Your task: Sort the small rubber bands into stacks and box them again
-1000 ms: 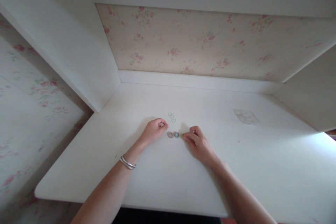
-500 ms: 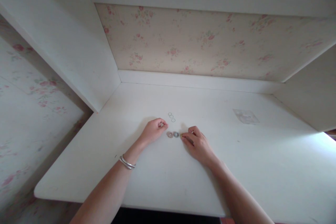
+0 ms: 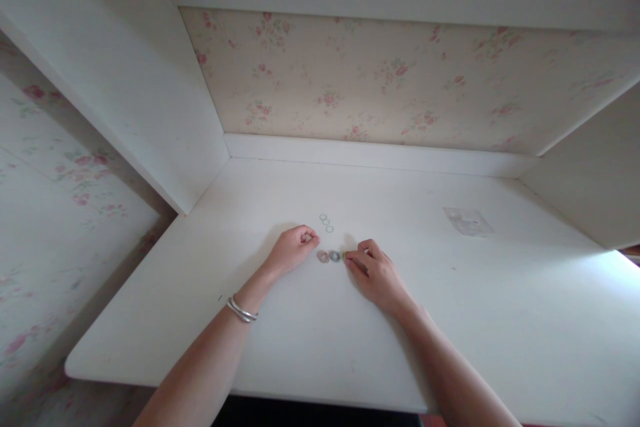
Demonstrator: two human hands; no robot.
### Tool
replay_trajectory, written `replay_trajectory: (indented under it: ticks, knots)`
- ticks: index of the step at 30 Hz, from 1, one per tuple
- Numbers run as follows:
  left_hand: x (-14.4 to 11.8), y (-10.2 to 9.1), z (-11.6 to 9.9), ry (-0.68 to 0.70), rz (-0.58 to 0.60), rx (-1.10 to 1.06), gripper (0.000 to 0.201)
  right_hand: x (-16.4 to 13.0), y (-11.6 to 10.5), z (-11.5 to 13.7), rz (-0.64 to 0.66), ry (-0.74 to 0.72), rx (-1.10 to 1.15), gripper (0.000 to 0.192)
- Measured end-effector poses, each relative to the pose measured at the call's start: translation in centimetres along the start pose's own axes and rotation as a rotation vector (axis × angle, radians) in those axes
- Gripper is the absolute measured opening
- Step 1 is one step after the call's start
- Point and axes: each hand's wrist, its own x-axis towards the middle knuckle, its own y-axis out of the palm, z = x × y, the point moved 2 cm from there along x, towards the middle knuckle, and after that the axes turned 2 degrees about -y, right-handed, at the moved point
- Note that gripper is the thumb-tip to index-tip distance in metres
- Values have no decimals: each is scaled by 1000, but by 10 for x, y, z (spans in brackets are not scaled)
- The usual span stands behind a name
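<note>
Now the right hand (image 3: 375,273) pinches a yellowish ring (image 3: 346,256) — left hand (image 3: 293,248) curled shut, holding nothing visible.

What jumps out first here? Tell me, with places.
Two bare hands meet at the middle of the white desk: the left hand curled loosely, the right hand pinching a small yellowish ring. Between them lie a pink coiled ring and a blue one, with three tiny clear rings just behind.
</note>
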Motion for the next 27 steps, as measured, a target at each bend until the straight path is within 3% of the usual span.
replay_trajectory:
  ticks: [14, 27]
  knots:
    - [1, 1, 2, 13, 19, -27, 28, 1, -6, 3, -48, 31, 133, 27]
    - [-1, -1, 1, 26, 31, -41, 29, 16, -10, -13, -105, 206, 293, 27]
